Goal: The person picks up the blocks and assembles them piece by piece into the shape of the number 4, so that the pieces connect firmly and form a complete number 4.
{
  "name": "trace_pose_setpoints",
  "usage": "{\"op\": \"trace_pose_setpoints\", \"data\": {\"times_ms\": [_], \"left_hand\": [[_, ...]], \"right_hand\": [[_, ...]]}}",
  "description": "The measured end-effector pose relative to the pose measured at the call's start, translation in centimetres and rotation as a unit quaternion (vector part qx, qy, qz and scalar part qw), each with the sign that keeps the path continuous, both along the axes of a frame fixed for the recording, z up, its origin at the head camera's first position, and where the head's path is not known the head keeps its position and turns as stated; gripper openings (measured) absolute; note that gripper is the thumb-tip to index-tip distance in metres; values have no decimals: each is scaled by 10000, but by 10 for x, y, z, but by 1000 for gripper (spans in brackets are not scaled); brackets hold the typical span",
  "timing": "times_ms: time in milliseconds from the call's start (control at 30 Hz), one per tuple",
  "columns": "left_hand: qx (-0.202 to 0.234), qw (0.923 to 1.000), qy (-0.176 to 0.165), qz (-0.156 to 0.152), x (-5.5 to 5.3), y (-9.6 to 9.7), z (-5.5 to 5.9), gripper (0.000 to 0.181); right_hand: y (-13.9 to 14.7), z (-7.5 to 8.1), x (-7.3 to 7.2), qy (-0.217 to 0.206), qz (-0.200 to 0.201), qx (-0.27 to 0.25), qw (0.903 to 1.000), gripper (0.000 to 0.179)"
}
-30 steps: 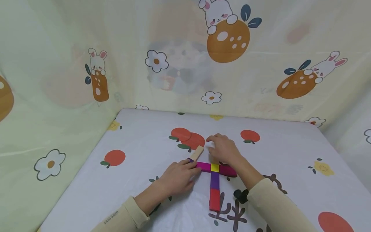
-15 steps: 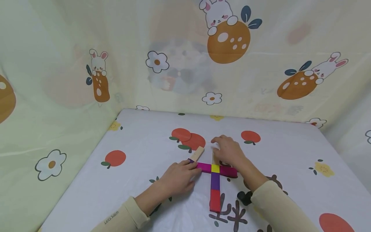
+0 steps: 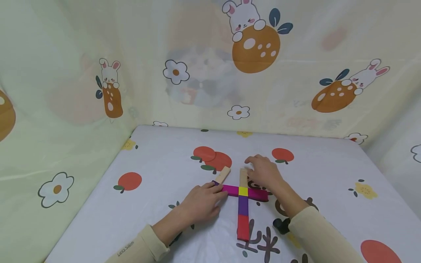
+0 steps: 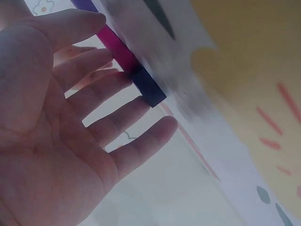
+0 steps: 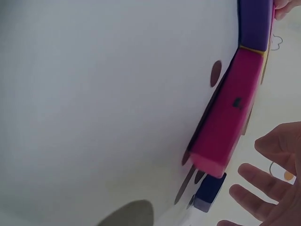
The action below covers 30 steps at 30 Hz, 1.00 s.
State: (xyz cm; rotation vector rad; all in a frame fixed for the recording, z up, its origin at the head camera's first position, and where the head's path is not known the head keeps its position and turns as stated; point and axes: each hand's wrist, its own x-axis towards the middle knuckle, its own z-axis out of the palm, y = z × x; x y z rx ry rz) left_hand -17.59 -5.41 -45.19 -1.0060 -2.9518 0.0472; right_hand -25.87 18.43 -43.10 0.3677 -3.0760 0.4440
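Coloured blocks form a cross on the cloth: a yellow block [image 3: 243, 191] at the centre, a magenta block [image 3: 231, 190] left, another magenta block [image 3: 258, 194] right, then a purple block [image 3: 243, 205] and a red block [image 3: 243, 227] nearer me. Behind the yellow one stretches a pale wooden block [image 3: 243, 177]. My left hand [image 3: 200, 204] rests its fingertips on the left arm's end, touching a dark blue block [image 4: 149, 88]; a second wooden block [image 3: 223, 174] slants away there. My right hand [image 3: 265, 172] hovers right of the straight wooden block, fingers loose, holding nothing.
In the right wrist view, another dark blue block [image 5: 209, 192] lies past the magenta block's end; my right hand or arm covers it in the head view. The printed cloth [image 3: 158, 157] covers the table and meets a cloth wall [image 3: 197, 106] at the back.
My right hand has moved rightward, away from the cross's far arm, uncovering the straight wooden block behind the yellow one. My left hand stays in place.
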Motion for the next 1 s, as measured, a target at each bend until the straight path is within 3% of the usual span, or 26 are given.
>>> {"op": "trace_pose_setpoints", "data": {"times_ms": [300, 1000], "left_hand": [[-15, 10000, -33, 24, 1, 1, 1, 50], [-34, 9999, -100, 59, 2, 2, 5, 50]], "right_hand": [[8, -6, 0, -1, -88, -6, 10000, 36], [19, -8, 0, -458, -413, -113, 9980, 41]]}}
